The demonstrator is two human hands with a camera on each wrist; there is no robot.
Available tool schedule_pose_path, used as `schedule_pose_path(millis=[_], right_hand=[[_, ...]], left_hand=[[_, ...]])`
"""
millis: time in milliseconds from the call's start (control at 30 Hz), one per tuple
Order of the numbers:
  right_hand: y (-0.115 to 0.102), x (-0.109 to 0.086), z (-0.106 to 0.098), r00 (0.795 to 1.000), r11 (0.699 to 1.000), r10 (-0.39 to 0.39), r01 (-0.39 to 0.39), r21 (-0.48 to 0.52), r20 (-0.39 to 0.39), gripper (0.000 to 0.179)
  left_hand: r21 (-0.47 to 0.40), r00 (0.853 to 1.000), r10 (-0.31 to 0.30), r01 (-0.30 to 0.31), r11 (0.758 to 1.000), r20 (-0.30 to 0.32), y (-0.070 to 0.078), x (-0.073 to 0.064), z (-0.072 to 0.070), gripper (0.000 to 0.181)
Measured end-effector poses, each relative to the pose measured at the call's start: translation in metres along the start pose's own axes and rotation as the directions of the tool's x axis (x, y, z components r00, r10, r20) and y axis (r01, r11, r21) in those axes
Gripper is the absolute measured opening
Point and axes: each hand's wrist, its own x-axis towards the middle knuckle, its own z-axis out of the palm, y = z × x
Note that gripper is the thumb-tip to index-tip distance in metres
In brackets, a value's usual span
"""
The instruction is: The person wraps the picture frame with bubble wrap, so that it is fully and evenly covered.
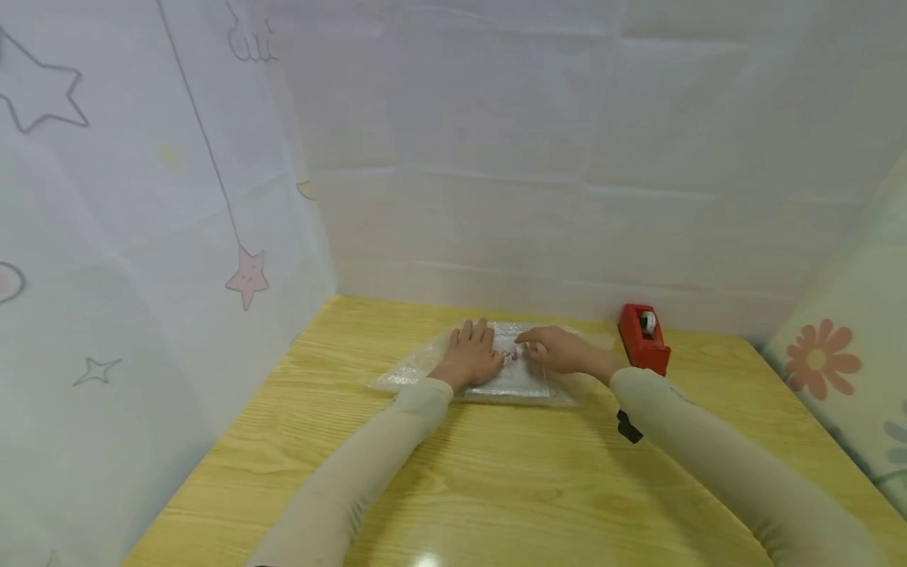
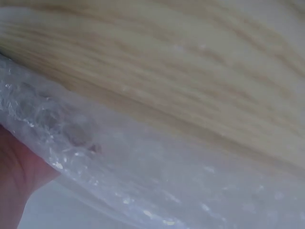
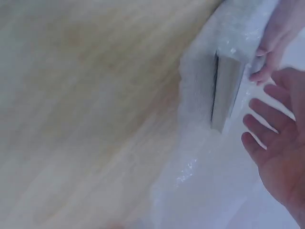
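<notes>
A sheet of bubble wrap (image 1: 407,370) lies on the table around a flat, pale rectangular object (image 1: 520,382) with a straight border; what it is cannot be told through the plastic. Its light side edge (image 3: 228,93) shows in the right wrist view. My left hand (image 1: 469,356) rests on the wrap with its fingers stretched away from me. The left wrist view catches part of that hand (image 2: 21,176) against the crinkled wrap (image 2: 119,191). Over the right part of the object is my right hand (image 1: 563,350); its fingers (image 3: 259,126) are spread and hold nothing.
A red tape dispenser (image 1: 643,346) with a roll in it stands at the back right, close to my right forearm. The yellow wood-grain table (image 1: 453,488) meets pale sheeting (image 1: 482,236) at the back. A small black object (image 1: 627,428) is by my right wrist.
</notes>
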Motion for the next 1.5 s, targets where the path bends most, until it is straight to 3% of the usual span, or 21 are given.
schedule_pose_path(millis=[100, 167, 233, 300, 433, 533, 600, 633, 700, 733, 767, 800, 867, 933, 1000, 1100, 1233, 1367, 1500], right_hand=[[-0.001, -0.023, -0.005, 0.982, 0.986, 0.113, -0.091, 0.142, -0.154, 0.034], [-0.003, -0.040, -0.007, 0.949, 0.953, 0.210, -0.145, 0.266, -0.236, 0.034], [-0.005, -0.058, -0.009, 0.894, 0.902, 0.337, -0.216, 0.373, -0.296, 0.036], [-0.007, -0.073, -0.010, 0.814, 0.828, 0.478, -0.293, 0.478, -0.330, 0.038], [-0.009, -0.096, -0.011, 0.619, 0.612, 0.736, -0.435, 0.660, -0.274, 0.051], [-0.003, -0.102, -0.004, 0.498, 0.419, 0.852, -0.463, 0.781, -0.162, 0.067], [0.005, -0.100, 0.005, 0.440, 0.268, 0.895, -0.387, 0.882, -0.079, 0.070], [0.010, -0.097, 0.010, 0.427, 0.185, 0.903, -0.315, 0.931, -0.035, 0.069], [0.018, -0.089, 0.021, 0.439, 0.036, 0.898, -0.145, 0.989, 0.031, 0.068], [0.022, -0.085, 0.026, 0.459, -0.041, 0.886, -0.054, 0.998, 0.061, 0.068], [0.026, -0.080, 0.030, 0.494, -0.112, 0.866, 0.030, 0.993, 0.083, 0.070], [0.029, -0.075, 0.033, 0.541, -0.176, 0.836, 0.102, 0.979, 0.094, 0.073], [0.032, -0.065, 0.038, 0.631, -0.268, 0.771, 0.198, 0.943, 0.087, 0.076], [0.034, -0.054, 0.043, 0.708, -0.362, 0.703, 0.277, 0.890, 0.066, 0.076], [0.034, -0.047, 0.046, 0.765, -0.437, 0.643, 0.321, 0.840, 0.043, 0.076], [0.033, -0.039, 0.054, 0.814, -0.509, 0.580, 0.364, 0.780, -0.001, 0.073], [0.033, -0.030, 0.059, 0.854, -0.531, 0.512, 0.401, 0.747, -0.095, 0.067], [0.031, -0.023, 0.061, 0.861, -0.545, 0.483, 0.438, 0.715, -0.158, 0.064], [0.028, -0.020, 0.062, 0.850, -0.631, 0.504, 0.484, 0.606, -0.154, 0.060]], left_hand=[[-0.026, 1.000, 0.011, -0.011, 1.000, -0.002, -0.002, 0.004, 0.004, 0.069], [-0.056, 1.000, 0.018, -0.018, 0.998, 0.004, -0.002, 0.006, 0.006, 0.070], [-0.087, 1.000, 0.019, -0.018, 0.996, 0.014, -0.003, 0.007, 0.008, 0.070], [-0.109, 1.000, 0.017, -0.015, 0.994, 0.014, -0.004, 0.008, 0.010, 0.071], [-0.140, 1.000, 0.016, -0.016, 0.990, -0.005, -0.007, 0.008, 0.010, 0.070], [-0.147, 1.000, 0.018, -0.021, 0.989, -0.021, -0.009, 0.009, 0.012, 0.070], [-0.149, 1.000, 0.014, -0.018, 0.989, -0.028, -0.010, 0.009, 0.014, 0.070], [-0.153, 1.000, 0.012, -0.016, 0.988, -0.029, -0.011, 0.009, 0.016, 0.070], [-0.157, 1.000, 0.009, -0.013, 0.988, -0.026, -0.012, 0.009, 0.019, 0.071], [-0.160, 1.000, 0.010, -0.015, 0.987, -0.028, -0.013, 0.009, 0.021, 0.071], [-0.172, 1.000, 0.013, -0.018, 0.985, -0.028, -0.013, 0.009, 0.021, 0.070], [-0.177, 0.999, 0.016, -0.021, 0.984, -0.029, -0.013, 0.010, 0.022, 0.070], [-0.174, 0.999, 0.023, -0.027, 0.984, -0.026, -0.013, 0.011, 0.021, 0.069], [-0.176, 0.999, 0.028, -0.033, 0.984, -0.032, -0.013, 0.012, 0.019, 0.068], [-0.173, 0.999, 0.032, -0.037, 0.984, -0.031, -0.011, 0.013, 0.017, 0.068], [-0.171, 0.999, 0.036, -0.041, 0.984, -0.033, -0.010, 0.011, 0.016, 0.067], [-0.179, 0.999, 0.035, -0.041, 0.983, -0.036, -0.008, 0.009, 0.013, 0.066], [-0.178, 0.999, 0.027, -0.035, 0.983, -0.042, -0.009, 0.009, 0.011, 0.066], [-0.181, 0.999, 0.023, -0.028, 0.983, -0.026, -0.009, 0.011, 0.013, 0.068]])
